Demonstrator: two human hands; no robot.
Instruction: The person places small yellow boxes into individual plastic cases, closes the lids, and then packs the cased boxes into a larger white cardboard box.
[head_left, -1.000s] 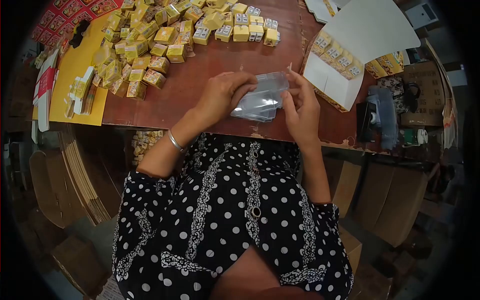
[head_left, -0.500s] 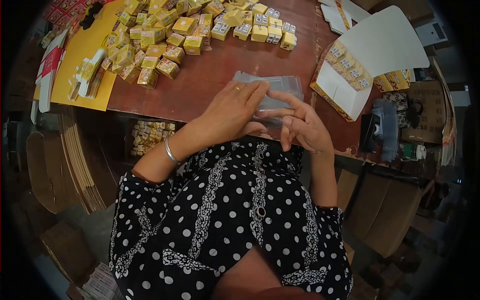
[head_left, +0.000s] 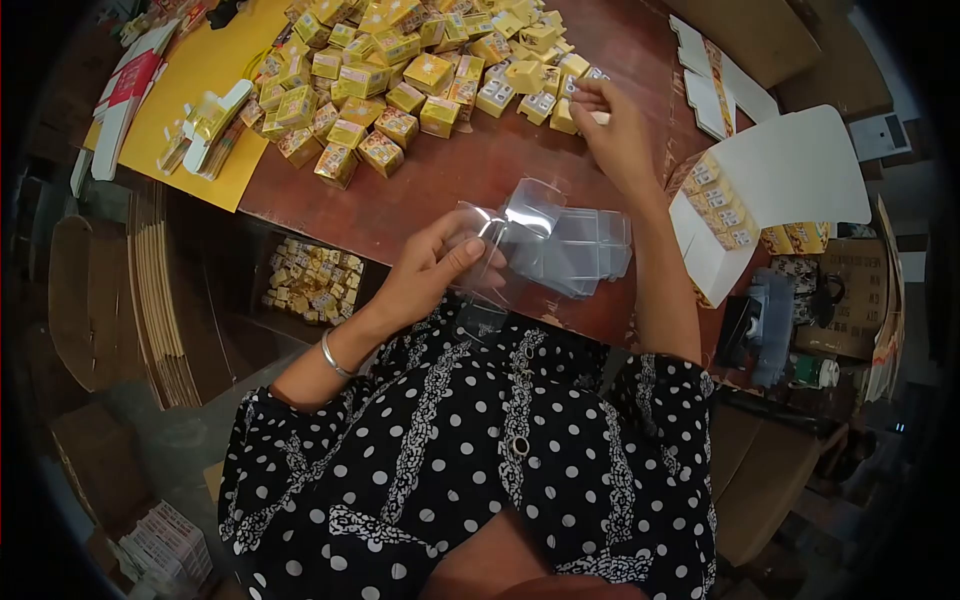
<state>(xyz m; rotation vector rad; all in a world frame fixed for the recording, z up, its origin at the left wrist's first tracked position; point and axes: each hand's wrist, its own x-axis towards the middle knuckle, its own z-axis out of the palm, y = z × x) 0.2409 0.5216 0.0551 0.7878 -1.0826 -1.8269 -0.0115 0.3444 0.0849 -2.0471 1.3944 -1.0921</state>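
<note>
My left hand [head_left: 445,262] is closed on a clear plastic box [head_left: 535,207], pinched between thumb and fingers, with its flaps sticking out. Beside it on the red table lies a stack of flat clear plastic boxes [head_left: 580,250]. My right hand [head_left: 615,128] is stretched out to the right end of a pile of small yellow boxes [head_left: 397,48]. Its fingers are bent and apart from the thumb, close to a pale yellow block with grey-and-white faces [head_left: 563,118]. Whether the fingertips touch that block is hard to see.
An open white-lined display carton [head_left: 715,265] with small boxes inside stands at the right. Folded cartons [head_left: 232,125] lie on a yellow sheet [head_left: 215,70] at the left. A bin of small yellow pieces [head_left: 315,280] sits below the table edge.
My right hand has left my left hand and moved up to the pile. The clear box in my left hand now shows opened out. The view has shifted slightly.
</note>
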